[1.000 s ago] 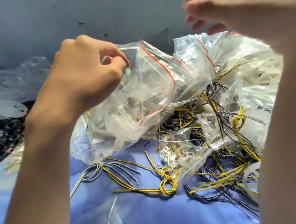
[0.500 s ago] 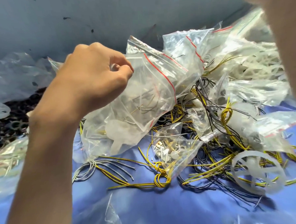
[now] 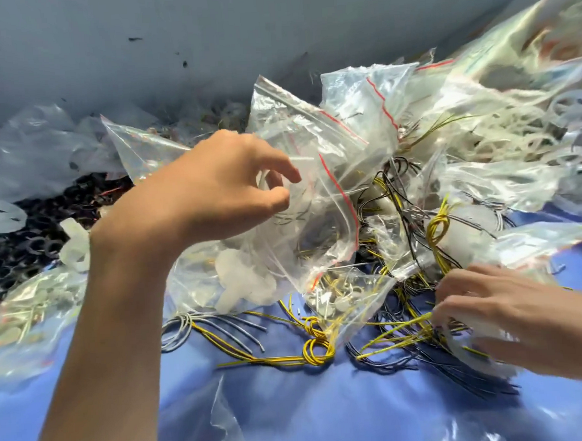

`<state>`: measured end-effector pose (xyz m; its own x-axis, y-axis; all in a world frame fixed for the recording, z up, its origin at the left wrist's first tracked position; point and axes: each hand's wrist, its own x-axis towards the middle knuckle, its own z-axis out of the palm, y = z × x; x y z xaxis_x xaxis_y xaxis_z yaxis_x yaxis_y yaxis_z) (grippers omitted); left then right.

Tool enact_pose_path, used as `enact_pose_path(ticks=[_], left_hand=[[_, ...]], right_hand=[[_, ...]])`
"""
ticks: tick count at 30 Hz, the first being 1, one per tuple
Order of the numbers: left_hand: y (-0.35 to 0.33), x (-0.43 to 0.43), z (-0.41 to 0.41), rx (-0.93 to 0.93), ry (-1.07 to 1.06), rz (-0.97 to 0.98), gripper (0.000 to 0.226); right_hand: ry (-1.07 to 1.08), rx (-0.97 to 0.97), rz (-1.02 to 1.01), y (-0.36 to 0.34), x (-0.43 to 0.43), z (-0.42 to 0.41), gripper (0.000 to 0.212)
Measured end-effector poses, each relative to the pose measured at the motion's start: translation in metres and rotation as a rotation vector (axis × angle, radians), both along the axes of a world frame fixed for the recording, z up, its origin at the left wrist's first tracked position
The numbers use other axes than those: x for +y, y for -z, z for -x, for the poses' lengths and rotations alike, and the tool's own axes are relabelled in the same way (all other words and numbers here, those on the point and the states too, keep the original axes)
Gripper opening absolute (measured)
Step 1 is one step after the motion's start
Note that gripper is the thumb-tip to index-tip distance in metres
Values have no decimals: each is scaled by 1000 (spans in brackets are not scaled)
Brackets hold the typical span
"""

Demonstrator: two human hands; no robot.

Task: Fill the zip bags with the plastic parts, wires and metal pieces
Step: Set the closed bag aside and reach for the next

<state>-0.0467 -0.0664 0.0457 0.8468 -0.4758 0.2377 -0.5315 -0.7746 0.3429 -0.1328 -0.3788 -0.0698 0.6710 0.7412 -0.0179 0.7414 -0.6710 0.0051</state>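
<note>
My left hand (image 3: pixel 220 187) holds the rim of a clear zip bag (image 3: pixel 320 218) with a red seal line, thumb and fingers curled at its mouth. The bag hangs tilted and holds white plastic parts and thin wires. At the lower right, my right hand (image 3: pixel 490 314) curls its fingers over a white plastic wheel (image 3: pixel 468 342) lying on a tangle of yellow and black wires (image 3: pixel 407 335). A small zip bag of metal pieces (image 3: pixel 347 295) lies between the hands. A knotted yellow wire bundle (image 3: pixel 316 347) and grey wires (image 3: pixel 187 327) lie in front.
Black rings (image 3: pixel 21 241) are heaped at the left, with a filled bag (image 3: pixel 18 319) in front of them. More zip bags and white plastic wheels (image 3: pixel 573 104) pile up at the right. A blue cloth (image 3: pixel 326 414) covers the surface; a grey wall (image 3: pixel 206 39) stands behind.
My right hand came down from the top right onto the white wheel and wires at the lower right. My left hand and its bag shifted toward the centre.
</note>
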Motion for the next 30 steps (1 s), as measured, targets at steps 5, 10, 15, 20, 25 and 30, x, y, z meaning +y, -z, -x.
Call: enact_pose_path(ticks=[5, 10, 15, 20, 25, 30], left_hand=[[2, 0, 0, 34, 42, -16, 28], [3, 4, -4, 49, 9, 5, 30], [5, -1, -7, 53, 31, -15, 34], [7, 0, -6, 53, 77, -25, 34], [6, 2, -4, 14, 96, 33, 32], [2, 3, -6, -17, 137, 40, 36]], right_hand=[[115, 194, -136, -24, 19, -38, 17], [99, 66, -274, -35, 30, -44, 7], [133, -66, -373, -49, 36, -48, 36], [194, -176, -461, -68, 40, -62, 24], [215, 154, -1092, -93, 76, -60, 6], [264, 56, -986, -90, 128, -67, 5]])
